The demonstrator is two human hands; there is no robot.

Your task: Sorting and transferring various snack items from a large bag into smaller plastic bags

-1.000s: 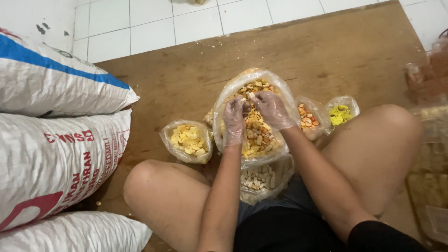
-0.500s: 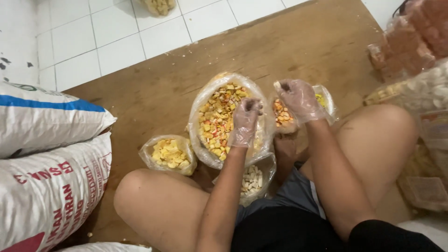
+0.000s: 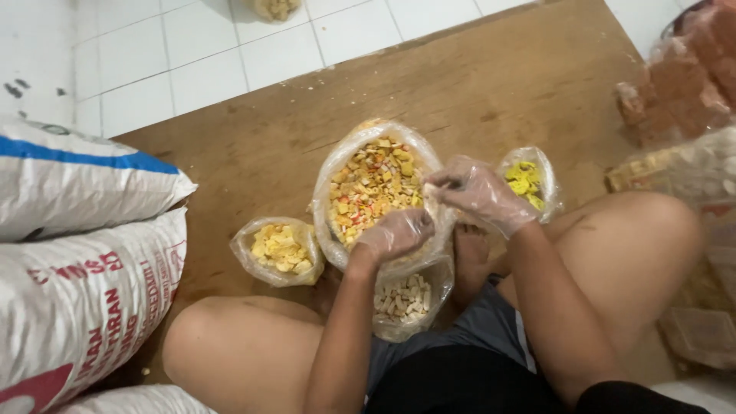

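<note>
Lowest at centre frame, a small clear bag of pale pieces (image 3: 404, 299) sits between the knees. Just above it the gloved left hand (image 3: 396, 232) closes its grip on the near rim of the large bag of mixed orange and yellow pieces (image 3: 373, 184), whose long axis runs up the frame, mouth upward. The gloved right hand (image 3: 477, 193) pinches its right rim. Two smaller bags flank it: yellow chunks (image 3: 280, 249) at left, bright yellow pieces (image 3: 526, 178) at right. Bare wooden board (image 3: 491, 84) lies beyond; three white sacks (image 3: 77, 184) crowd the left edge.
</note>
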